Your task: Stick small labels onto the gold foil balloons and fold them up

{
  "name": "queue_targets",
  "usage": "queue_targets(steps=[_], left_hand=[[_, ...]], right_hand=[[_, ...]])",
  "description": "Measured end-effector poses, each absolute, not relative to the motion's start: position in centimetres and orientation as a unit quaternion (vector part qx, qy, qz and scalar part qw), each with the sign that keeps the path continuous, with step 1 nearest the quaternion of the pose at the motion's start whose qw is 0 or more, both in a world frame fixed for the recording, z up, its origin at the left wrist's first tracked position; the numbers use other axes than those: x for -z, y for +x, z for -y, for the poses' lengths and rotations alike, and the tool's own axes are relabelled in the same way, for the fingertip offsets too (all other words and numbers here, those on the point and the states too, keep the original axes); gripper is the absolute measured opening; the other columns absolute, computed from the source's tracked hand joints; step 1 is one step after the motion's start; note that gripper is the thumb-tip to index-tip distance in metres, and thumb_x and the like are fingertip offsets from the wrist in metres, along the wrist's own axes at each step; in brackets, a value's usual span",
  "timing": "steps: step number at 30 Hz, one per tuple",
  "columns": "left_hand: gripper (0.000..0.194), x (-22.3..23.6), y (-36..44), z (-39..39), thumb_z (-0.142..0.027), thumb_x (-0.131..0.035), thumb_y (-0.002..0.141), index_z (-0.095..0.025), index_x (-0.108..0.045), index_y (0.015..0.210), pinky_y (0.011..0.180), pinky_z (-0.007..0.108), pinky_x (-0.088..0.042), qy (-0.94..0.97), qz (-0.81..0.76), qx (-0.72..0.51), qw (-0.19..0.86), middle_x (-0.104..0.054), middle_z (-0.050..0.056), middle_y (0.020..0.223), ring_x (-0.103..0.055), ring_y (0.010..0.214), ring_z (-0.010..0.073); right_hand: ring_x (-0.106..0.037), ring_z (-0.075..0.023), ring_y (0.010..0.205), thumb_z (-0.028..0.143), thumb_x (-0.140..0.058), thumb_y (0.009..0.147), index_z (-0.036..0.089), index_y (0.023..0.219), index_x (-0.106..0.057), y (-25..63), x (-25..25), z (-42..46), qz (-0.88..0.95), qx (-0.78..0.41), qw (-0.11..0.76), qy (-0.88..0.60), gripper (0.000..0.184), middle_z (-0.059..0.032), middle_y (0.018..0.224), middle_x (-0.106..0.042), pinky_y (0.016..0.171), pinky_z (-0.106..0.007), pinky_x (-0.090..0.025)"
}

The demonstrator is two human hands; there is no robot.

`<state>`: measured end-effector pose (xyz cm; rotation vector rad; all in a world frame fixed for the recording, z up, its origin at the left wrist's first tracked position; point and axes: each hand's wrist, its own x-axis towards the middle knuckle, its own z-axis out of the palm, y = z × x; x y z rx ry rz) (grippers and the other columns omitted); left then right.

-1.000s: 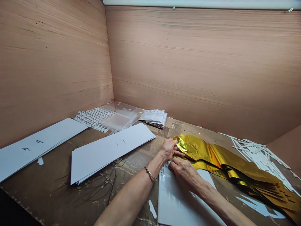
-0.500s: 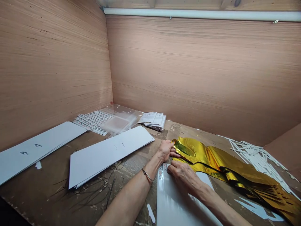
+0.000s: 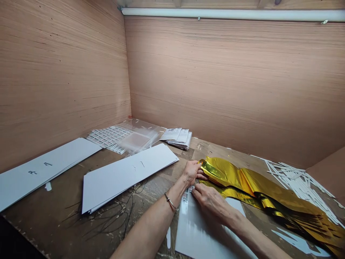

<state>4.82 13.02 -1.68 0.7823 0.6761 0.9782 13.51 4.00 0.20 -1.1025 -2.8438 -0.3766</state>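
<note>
Gold foil [image 3: 229, 176] lies spread on the table [image 3: 201, 151] beside a white board [image 3: 199, 241]; the left hand [image 3: 192, 172] pinches its end in closed fingers (slippery stuff, so a firm hold counts), the right hand [image 3: 211, 203] curled at the board's edge, its grip unclear

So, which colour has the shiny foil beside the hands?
The foil is shiny gold, seen best in the head view.
</note>
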Motion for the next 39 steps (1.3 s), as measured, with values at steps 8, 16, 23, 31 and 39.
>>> queue_targets(steps=[8,16,23,31,39], left_hand=[[0.02,2.0,5.0,-13.2,-0.028,-0.058,0.069,-0.01,-0.051,0.072,0.041,0.021,-0.045,0.333,-0.311,-0.454,0.766,-0.053,0.001,0.052,-0.051,0.04,0.0087],[0.019,1.5,4.9,-13.1,-0.025,-0.06,0.066,-0.01,-0.05,0.067,0.034,0.013,-0.033,0.332,-0.302,-0.465,0.763,-0.054,0.002,0.053,-0.049,0.038,0.0063],[0.017,1.4,4.7,-12.9,-0.025,-0.055,0.069,-0.009,-0.051,0.072,0.042,0.025,-0.047,0.363,-0.303,-0.456,0.754,-0.06,0.008,0.061,-0.055,0.043,0.0121],[0.022,1.4,4.7,-12.9,-0.028,-0.056,0.066,-0.008,-0.051,0.074,0.045,0.03,-0.05,0.364,-0.308,-0.456,0.751,-0.062,0.011,0.067,-0.06,0.051,0.018],[0.02,1.4,4.8,-12.9,-0.027,-0.057,0.064,-0.009,-0.05,0.072,0.041,0.025,-0.046,0.361,-0.309,-0.454,0.754,-0.06,0.008,0.062,-0.055,0.044,0.0129]], right_hand=[[-0.046,-0.017,0.069,0.005,-0.031,0.073,0.015,0.078,-0.049,13.5,0.9,-4.7,0.917,0.107,0.11,-0.367,0.021,-0.0087,0.077,-0.052,0.059,-0.028,-0.038],[-0.045,-0.0108,0.055,0.021,-0.036,0.08,0.018,0.064,-0.043,15.4,-0.3,-5.8,0.808,-0.163,0.299,-0.481,0.019,0.0005,0.058,-0.049,0.055,-0.022,-0.037],[-0.045,-0.011,0.049,0.029,-0.035,0.081,0.018,0.065,-0.047,17.6,-2.5,-7.3,0.75,-0.126,0.345,-0.551,0.023,0.0018,0.051,-0.047,0.051,-0.022,-0.036],[-0.048,-0.0134,0.062,0.012,-0.029,0.081,0.015,0.073,-0.048,19.4,-1.6,-10.2,0.807,0.165,0.292,-0.487,0.021,-0.0056,0.069,-0.052,0.058,-0.023,-0.036],[-0.041,-0.0146,0.056,0.003,-0.03,0.076,0.016,0.068,-0.047,19.4,-0.7,-10.5,0.838,0.315,0.138,-0.423,0.023,-0.0052,0.065,-0.047,0.049,-0.025,-0.028]])
